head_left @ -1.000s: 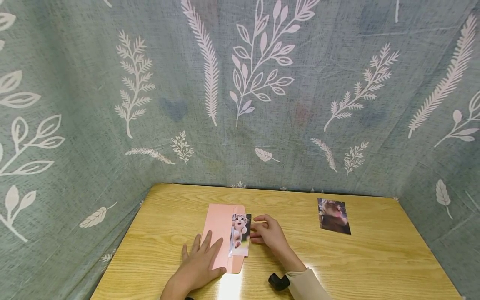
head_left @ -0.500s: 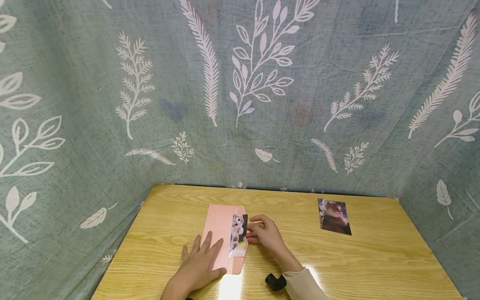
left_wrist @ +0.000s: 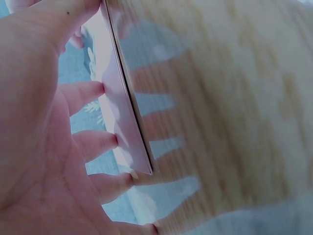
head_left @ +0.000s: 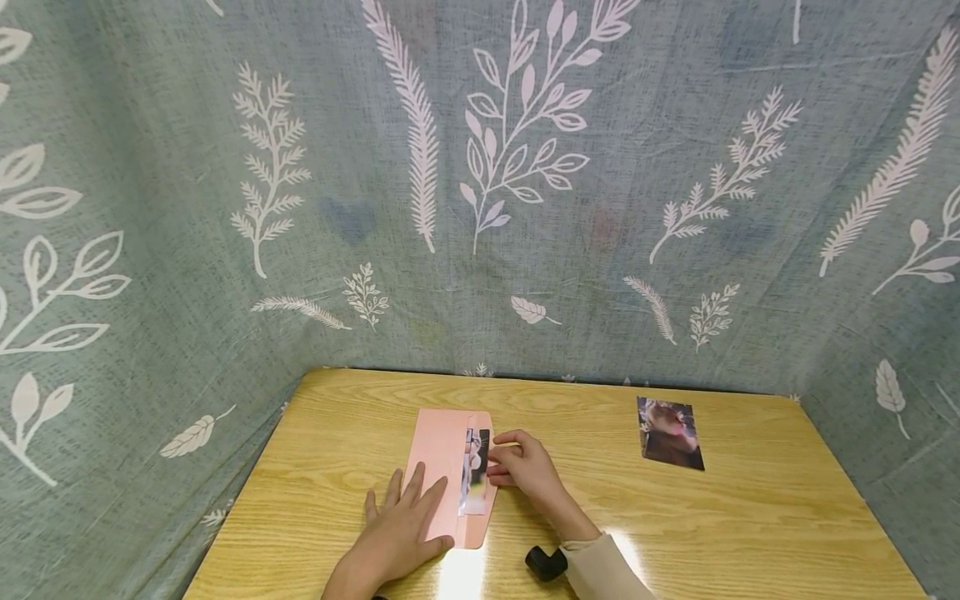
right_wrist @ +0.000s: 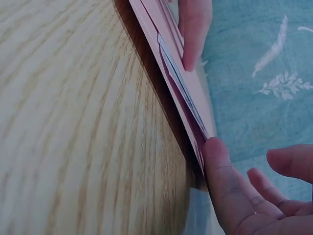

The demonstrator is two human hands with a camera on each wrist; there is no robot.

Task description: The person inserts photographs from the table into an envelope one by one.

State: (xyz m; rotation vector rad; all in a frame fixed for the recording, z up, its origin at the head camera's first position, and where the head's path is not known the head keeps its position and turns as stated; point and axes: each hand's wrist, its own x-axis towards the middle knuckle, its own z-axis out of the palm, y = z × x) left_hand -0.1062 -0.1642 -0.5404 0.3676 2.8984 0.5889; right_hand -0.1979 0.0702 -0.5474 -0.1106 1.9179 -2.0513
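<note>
Behind and along both sides of the bench, a grey-green fabric curtain (head_left: 330,158) with white leaf and fern prints. Below it, a yellowish wood-grained bench (head_left: 337,450), glossy enough to mirror the light near its front edge. Flat on the bench, left of its middle, a long pink paper envelope (head_left: 437,442), flap opened out to the right. Across its lower left part, the left hand (head_left: 405,525), fingers straight and spread wide, pressing without gripping (thumb near the bottom edge). Opposite, the right hand (head_left: 528,467), fingers parted and loosely bent, tips against the outer edge of a photo, not closed round it. At that wrist, a beige cloth sleeve (head_left: 607,571). Well apart on the right, a dark brownish glossy print (head_left: 671,433). Over the open flap, at the envelope's mouth, a narrow visible part of a white-and-dark glossy photo (head_left: 475,479) (depth inside hard to tell). Beside the sleeve, a black elbow-shaped piece (head_left: 545,564).
</note>
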